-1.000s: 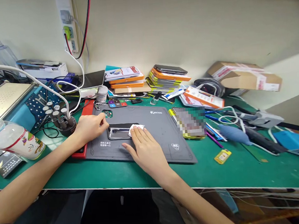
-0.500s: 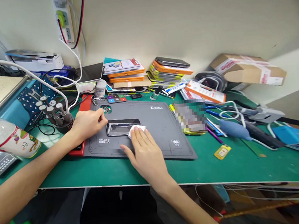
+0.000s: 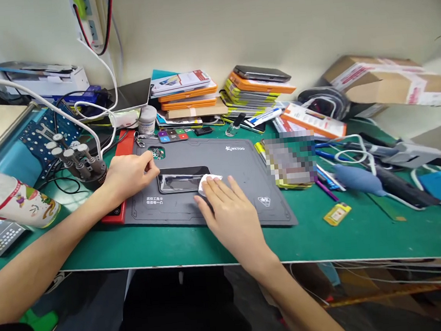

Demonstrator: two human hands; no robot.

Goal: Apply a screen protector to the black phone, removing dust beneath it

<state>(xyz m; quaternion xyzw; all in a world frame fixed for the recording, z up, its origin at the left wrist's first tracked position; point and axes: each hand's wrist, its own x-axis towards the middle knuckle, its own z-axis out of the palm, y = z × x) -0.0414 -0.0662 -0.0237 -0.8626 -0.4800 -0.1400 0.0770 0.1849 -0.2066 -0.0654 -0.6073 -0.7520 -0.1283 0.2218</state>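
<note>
A black smartphone (image 3: 179,180) lies face up on a dark grey repair mat (image 3: 242,194), with bright reflections across its glass. My right hand (image 3: 234,210) presses a folded white wipe (image 3: 208,179) onto the phone's right end, its fingers stretched over the wipe and hiding part of both. At the phone's upper left corner is my left hand (image 3: 131,176), curled into a fist with the thumb towards the phone. Whatever its fingers may hold is hidden. Along the mat's left side runs a red strip (image 3: 126,143), partly covered by the left forearm.
Left of the mat stand a screwdriver holder (image 3: 93,174) and a tilted bottle (image 3: 18,198). Behind it are a white jar (image 3: 147,119) and stacked boxes (image 3: 186,91). To the right lie a blue air blower (image 3: 356,179), a yellow packet (image 3: 336,214) and cables.
My right hand has slid the wipe rightwards along the phone towards its right end. My left fist stays by the phone's left corner. The camera view has shifted slightly.
</note>
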